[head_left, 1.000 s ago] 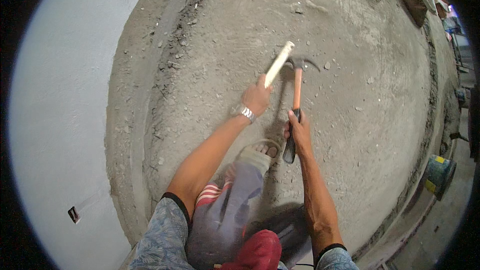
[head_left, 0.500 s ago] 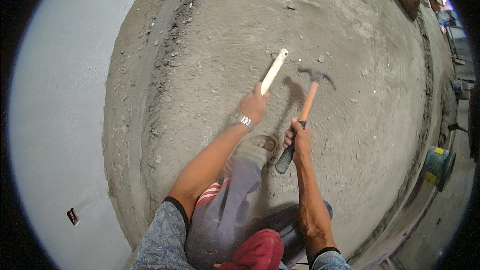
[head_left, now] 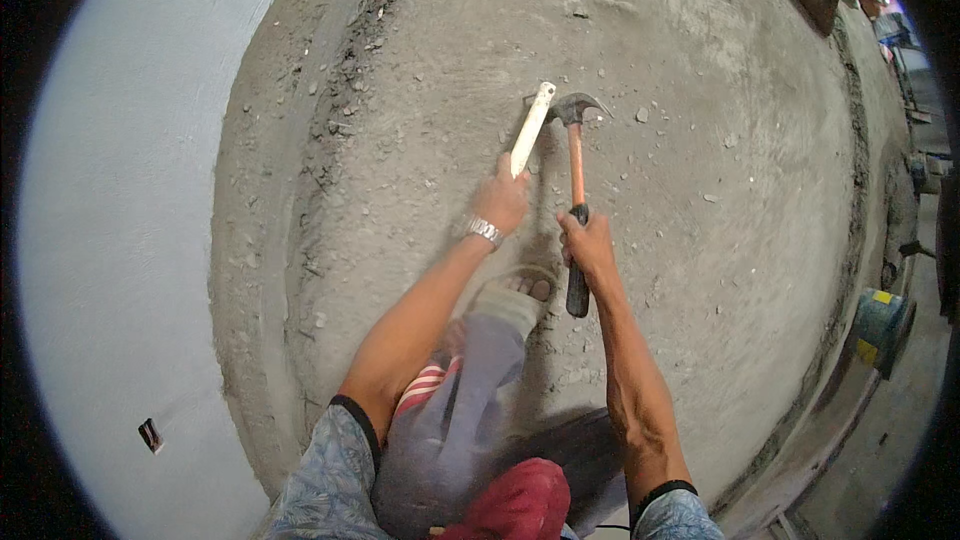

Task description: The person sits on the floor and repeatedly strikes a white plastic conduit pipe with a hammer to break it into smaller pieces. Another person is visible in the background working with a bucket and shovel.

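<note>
One claw hammer [head_left: 577,165] and one off-white bar [head_left: 531,132] above rough floor [head_left: 690,270].
The left hand [head_left: 502,202], one watch [head_left: 486,231] at its wrist, is closed around the bar; the right hand [head_left: 591,243] grips the hammer's black handle, its head beside the bar.

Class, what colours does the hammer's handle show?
The handle is orange above, black below, seen best in the head view.

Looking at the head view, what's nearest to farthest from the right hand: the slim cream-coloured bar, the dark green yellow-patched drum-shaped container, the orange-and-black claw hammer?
1. Claw hammer: gripped in the right hand.
2. Cream-coloured bar: leftward, in the left hand.
3. Drum-shaped container: far off to the right.
</note>
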